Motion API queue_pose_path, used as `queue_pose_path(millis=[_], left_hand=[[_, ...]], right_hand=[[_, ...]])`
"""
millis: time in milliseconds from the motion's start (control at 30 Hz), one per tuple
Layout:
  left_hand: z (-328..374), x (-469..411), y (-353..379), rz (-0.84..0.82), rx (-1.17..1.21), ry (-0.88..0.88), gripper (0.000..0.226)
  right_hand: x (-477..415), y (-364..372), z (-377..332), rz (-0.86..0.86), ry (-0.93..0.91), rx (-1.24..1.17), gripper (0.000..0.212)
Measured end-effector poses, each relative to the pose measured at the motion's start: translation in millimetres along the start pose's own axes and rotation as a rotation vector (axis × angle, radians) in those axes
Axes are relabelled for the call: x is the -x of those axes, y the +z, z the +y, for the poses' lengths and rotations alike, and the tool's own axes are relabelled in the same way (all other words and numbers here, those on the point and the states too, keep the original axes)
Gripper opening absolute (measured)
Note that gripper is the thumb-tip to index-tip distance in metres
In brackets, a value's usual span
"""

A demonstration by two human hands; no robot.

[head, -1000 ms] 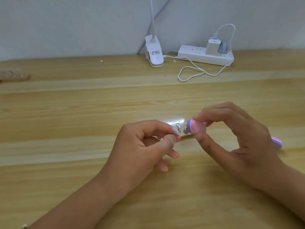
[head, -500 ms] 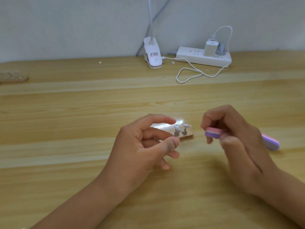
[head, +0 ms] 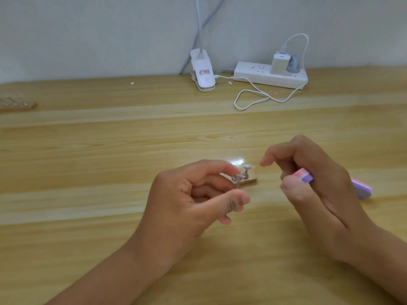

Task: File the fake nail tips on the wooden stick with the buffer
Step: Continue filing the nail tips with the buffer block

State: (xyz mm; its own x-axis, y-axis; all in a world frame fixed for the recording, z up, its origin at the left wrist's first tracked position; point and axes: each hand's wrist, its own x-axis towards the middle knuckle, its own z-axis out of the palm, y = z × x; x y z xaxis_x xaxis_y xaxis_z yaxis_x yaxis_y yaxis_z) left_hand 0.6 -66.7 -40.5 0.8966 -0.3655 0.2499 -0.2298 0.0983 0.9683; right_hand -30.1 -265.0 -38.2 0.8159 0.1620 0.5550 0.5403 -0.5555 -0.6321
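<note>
My left hand (head: 189, 197) holds a small wooden stick (head: 250, 179) low over the table, fingers curled round its hidden left part. Pale fake nail tips (head: 248, 166) stand on short pegs at the stick's free right end. My right hand (head: 315, 183) grips a pink and purple buffer (head: 306, 176) between thumb and fingers; the buffer's far end (head: 362, 189) sticks out behind the hand. The buffer's near end is a short gap to the right of the nail tips, not touching them. My right index finger is stretched toward the tips.
A white clip lamp base (head: 203, 72) and a white power strip (head: 269, 75) with a charger and looped cable (head: 253, 100) stand at the back by the wall. Another wooden stick with tips (head: 17, 104) lies at the far left of the wooden table (head: 110, 150).
The buffer was against the nail tips a second ago. My right hand has since drawn it back to the right and turned it, leaving a gap. My left hand stays in place.
</note>
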Motion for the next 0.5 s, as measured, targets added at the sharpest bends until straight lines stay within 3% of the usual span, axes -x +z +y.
queue_pose_path(millis=[67, 233, 367, 433, 500], left_hand=[[-0.2, 0.5, 0.3, 0.012, -0.002, 0.002, 0.026], [-0.4, -0.5, -0.7, 0.038, -0.008, 0.006, 0.025], [-1.8, -0.9, -1.1, 0.066, -0.040, -0.010, 0.027], [-1.3, -0.8, -0.9, 0.073, -0.061, 0.003, 0.028], [-0.4, -0.5, -0.7, 0.086, -0.065, 0.014, 0.027]], right_hand=[[-1.1, 0.7, 0.5, 0.031, 0.023, 0.054, 0.012], [-1.8, 6.7, 7.2, 0.025, 0.080, -0.013, 0.012], [5.1, 4.3, 9.0, -0.029, 0.017, 0.048, 0.011], [2.4, 5.9, 14.6, -0.086, 0.050, -0.023, 0.008], [-1.5, 5.2, 22.9, -0.079, 0.147, -0.122, 0.019]])
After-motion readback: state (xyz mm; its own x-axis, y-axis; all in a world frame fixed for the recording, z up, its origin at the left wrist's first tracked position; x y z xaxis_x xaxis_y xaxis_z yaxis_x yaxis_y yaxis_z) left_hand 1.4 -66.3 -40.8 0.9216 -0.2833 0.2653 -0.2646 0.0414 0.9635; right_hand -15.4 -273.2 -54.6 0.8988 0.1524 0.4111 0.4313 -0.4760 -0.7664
